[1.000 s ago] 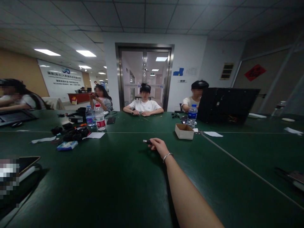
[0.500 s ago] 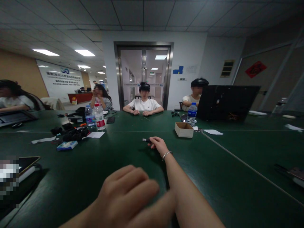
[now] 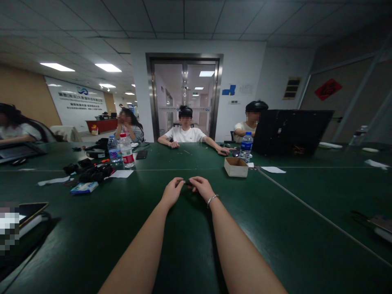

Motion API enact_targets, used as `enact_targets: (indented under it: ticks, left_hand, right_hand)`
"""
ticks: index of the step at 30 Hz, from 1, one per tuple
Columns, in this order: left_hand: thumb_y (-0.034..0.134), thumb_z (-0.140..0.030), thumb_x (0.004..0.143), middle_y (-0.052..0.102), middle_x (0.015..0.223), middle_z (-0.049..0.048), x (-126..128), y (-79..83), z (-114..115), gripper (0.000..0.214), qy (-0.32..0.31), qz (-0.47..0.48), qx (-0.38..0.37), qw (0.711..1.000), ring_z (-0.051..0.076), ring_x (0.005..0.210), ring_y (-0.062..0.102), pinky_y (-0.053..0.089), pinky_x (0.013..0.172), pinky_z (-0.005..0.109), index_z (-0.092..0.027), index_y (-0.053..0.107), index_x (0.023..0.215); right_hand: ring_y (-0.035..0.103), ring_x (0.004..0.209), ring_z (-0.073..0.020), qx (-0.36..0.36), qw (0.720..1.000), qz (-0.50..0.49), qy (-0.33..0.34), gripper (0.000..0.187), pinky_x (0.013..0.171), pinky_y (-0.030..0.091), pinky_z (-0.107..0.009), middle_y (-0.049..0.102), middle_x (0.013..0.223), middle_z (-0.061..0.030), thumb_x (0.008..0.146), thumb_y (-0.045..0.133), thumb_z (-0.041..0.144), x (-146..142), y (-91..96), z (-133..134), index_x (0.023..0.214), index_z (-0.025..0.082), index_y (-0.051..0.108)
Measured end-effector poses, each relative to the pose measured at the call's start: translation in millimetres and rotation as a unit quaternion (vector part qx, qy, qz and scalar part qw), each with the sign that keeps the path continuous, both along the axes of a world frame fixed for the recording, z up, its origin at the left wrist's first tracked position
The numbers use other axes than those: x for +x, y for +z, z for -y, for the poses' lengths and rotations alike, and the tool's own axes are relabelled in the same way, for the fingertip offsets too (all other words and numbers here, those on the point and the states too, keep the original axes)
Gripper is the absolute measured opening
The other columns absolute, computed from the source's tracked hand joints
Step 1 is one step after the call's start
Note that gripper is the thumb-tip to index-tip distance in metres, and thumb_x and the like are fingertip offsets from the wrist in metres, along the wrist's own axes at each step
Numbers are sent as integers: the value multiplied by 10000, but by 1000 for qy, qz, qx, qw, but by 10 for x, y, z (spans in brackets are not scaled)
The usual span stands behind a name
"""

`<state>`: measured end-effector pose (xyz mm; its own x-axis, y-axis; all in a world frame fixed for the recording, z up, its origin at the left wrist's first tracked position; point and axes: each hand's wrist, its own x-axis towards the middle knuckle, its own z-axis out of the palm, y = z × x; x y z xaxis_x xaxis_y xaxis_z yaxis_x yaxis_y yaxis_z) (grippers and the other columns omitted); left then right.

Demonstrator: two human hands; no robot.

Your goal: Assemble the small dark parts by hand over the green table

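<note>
Both my arms reach forward over the dark green table [image 3: 275, 228]. My right hand [image 3: 200, 188], with a bracelet at the wrist, pinches a small dark object [image 3: 187, 182] with a pale tip. My left hand [image 3: 172, 192] meets it from the left, fingers curled onto the same object. Most of the object is hidden between the fingertips, so I cannot name it.
A small open cardboard box [image 3: 235, 167] stands beyond my hands. Water bottles [image 3: 126, 151], dark clutter [image 3: 92, 173] and a blue packet [image 3: 84, 188] lie left. An open laptop [image 3: 290, 131] stands right. Three people sit across; one hand [image 3: 222, 151] reaches toward the box.
My left hand came up from below the view and reached forward to join my right hand on the small object. The person opposite stretched an arm toward the box.
</note>
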<state>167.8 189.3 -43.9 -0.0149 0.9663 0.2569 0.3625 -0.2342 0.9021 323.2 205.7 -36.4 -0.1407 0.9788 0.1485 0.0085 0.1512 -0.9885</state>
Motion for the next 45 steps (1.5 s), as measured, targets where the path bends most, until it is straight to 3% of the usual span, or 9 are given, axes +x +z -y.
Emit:
enact_targets:
  ticks: [6,15,21,26,30,35,45]
  left_hand:
    - [548,-382,732,609,840,52,-28,-54,-2,305,-67,76,10,995,147,725,568,441,675,264,-169,580,948]
    - [455,-475,776,616,747,46,-21,-50,-22,352,-45,20,-13,999,159,699,575,437,644,265,-159,589,851]
    - [588,-359,723,595,976,69,-16,18,45,399,-53,63,36,996,159,791,588,463,716,288,-209,522,1086]
    - [598,-220,704,585,1025,72,-36,92,98,341,-97,59,56,992,165,866,580,461,799,303,-195,561,1043]
    - [566,-275,732,603,979,72,-47,81,80,255,-91,54,50,993,166,835,579,468,754,291,-172,599,962]
    - [567,-384,720,613,773,57,-44,39,29,308,-74,64,29,995,153,701,566,456,640,263,-139,611,900]
    - [509,-512,724,608,683,42,-50,0,-15,396,-25,41,-1,999,149,634,559,428,592,243,-135,611,789]
  right_hand:
    - [473,397,-66,-2,1000,10,-7,89,407,354,-156,599,579,-4,770,563,183,-7,5,9,808,115,606]
    - [476,409,-59,9,1000,11,-4,103,417,357,-153,606,615,-7,763,566,203,13,9,17,804,117,608]
    - [483,417,-69,7,1000,6,5,159,426,358,-160,607,593,-13,749,583,257,24,8,17,817,115,607]
    - [492,424,-76,12,1000,2,12,210,425,359,-169,612,600,-17,728,603,303,31,-25,-15,823,116,609]
    - [496,432,-79,12,1000,2,18,222,423,357,-171,622,622,-27,725,599,307,31,-40,-31,833,113,608]
    - [492,430,-74,14,1000,-9,20,206,427,359,-176,616,649,-15,682,632,273,28,-23,-17,822,123,611]
    - [577,583,-122,39,998,-10,57,299,534,422,-210,610,674,-15,599,667,209,32,-34,6,881,128,607]
